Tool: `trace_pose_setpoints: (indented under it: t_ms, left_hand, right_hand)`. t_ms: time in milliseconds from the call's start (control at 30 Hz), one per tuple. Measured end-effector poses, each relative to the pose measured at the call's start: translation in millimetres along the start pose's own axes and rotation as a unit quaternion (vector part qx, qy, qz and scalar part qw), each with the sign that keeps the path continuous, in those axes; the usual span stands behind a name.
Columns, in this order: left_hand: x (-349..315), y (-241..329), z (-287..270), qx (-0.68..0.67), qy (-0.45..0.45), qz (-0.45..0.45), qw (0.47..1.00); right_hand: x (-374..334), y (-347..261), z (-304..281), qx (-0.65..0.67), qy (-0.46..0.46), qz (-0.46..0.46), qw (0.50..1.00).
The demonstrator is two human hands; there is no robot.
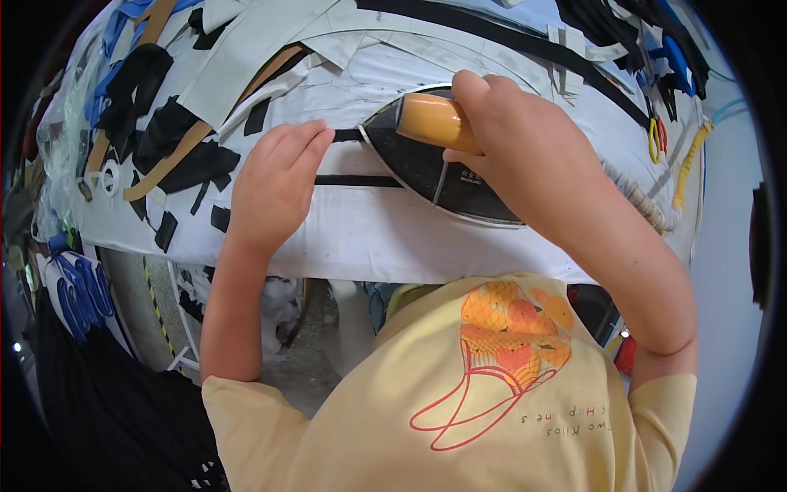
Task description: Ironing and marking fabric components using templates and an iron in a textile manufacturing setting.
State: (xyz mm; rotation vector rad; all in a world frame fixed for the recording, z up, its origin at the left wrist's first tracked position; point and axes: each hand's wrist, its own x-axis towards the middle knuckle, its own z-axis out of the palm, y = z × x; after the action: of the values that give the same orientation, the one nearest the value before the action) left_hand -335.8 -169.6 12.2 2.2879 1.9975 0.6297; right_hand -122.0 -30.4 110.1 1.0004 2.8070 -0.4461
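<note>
My right hand (525,123) is wrapped round the orange-brown handle (438,123) of a dark clothes iron (479,195). The iron lies flat on the white cloth-covered table, its pointed end toward the left. Its soleplate covers part of a narrow black fabric strip (348,135). With fingers pressed together, my left hand (275,180) grips the left end of that strip, just left of the iron's tip. A second black strip (361,180) runs parallel, nearer to me, and passes under the iron's edge. The thumb of my left hand is mostly hidden.
Black fabric scraps (176,139), grey-white pieces (246,66) and brown strips (168,162) clutter the table's left side. A long black band (508,41) crosses the back. Scissors with yellow and red handles (656,139) lie at the right, near the iron's wrapped hose (643,201).
</note>
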Motion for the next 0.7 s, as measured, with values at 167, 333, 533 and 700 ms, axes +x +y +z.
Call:
trace_pose_setpoints:
  t_ms: [167, 333, 533, 700]
  left_hand:
    - [-13.3, -6.5, 3.8, 0.001, 0.069, 0.008, 0.998]
    - [-17.7, -17.2, 5.6, -0.043, 0.181, -0.031, 0.982]
    - [-25.6, -24.7, 5.8, -0.041, 0.311, -0.092, 0.945]
    - [-21.0, -24.2, 8.9, -0.031, 0.31, -0.075, 0.947]
  right_hand:
    - [11.5, -14.2, -2.9, -0.008, -0.009, -0.018, 1.0]
    - [35.4, -47.3, 8.3, 0.035, 0.041, -0.079, 0.995]
    - [47.6, -64.9, 7.1, 0.048, 0.013, -0.088, 0.995]
    - [11.3, -19.5, -3.6, 0.012, 0.004, -0.05, 0.999]
